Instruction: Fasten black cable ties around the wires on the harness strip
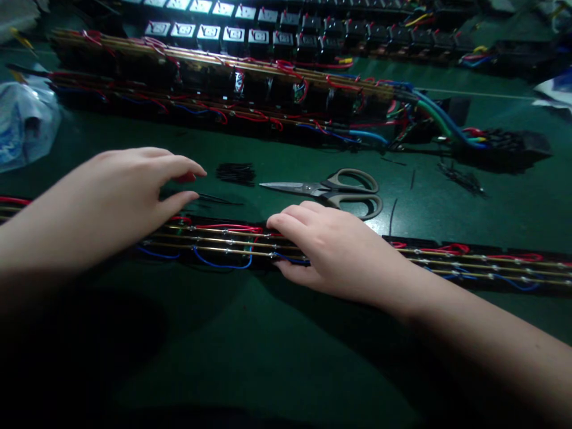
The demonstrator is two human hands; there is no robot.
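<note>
Head view: one strip (227, 241), dark, with brass rods and red and blue wires, lying across the green table (232, 351) and running out of frame at both sides. Right hand (328, 253): closed around the strip, fingers over the far edge, thumb at the near edge, covering a length of rods. Left hand (154, 185): thumb and fingertips spread apart, nothing visible between them; hand and forearm hide part of the strip's left end. Scissors (319, 189): grey-handled, blades pointing left, lower handle just beyond the right knuckles. Bundle (235, 173) of black strands: near the scissors' tip. Loose strands (223, 200): just right of the left thumb. Tangle (462, 179) of black strands: right of the scissors, well apart. Behind: two wired bars (201, 59), a thick blue-green cable (442, 122) at their right end, and rows of modules (235, 34). Far left: clear plastic bag (27, 122)
</note>
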